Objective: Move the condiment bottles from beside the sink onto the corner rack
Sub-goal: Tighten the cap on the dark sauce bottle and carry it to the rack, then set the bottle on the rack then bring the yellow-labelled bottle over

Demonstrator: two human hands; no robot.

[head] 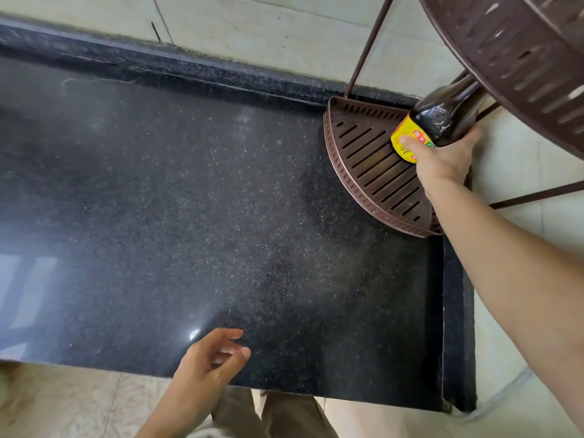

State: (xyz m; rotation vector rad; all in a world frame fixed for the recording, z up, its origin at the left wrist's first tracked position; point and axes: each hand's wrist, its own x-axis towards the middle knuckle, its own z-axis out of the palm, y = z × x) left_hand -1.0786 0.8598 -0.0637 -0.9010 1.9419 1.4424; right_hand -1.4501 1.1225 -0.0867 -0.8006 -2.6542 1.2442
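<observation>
— Where is the bottle (442, 121)?
— In my right hand (445, 156): thumb across the yellow label, fingers wrapped round the far side. It is dark and tilted, its lower end over the right side of the slotted bottom tray (328, 143). Whether it touches the slats I cannot tell; my hand hides the base.
— What stands in the way?
— The top tray (518, 58) hangs right above. The bottle's neck runs up under its rim, and the cap is hidden behind it. 2 thin rods show: the back rod (369, 42) rising from the bottom tray's rear corner by the wall (284, 26), and the right rod (537, 194) slanting out past my forearm.
— And your other hand?
— My left hand (208, 365) holds nothing, fingers loosely curled and apart, over the front edge of the black counter (189, 200). The bottom tray sits in the counter's far right corner, against the tiles. Below the counter's edge are pale floor (63, 399) and my trousers (284, 415).
</observation>
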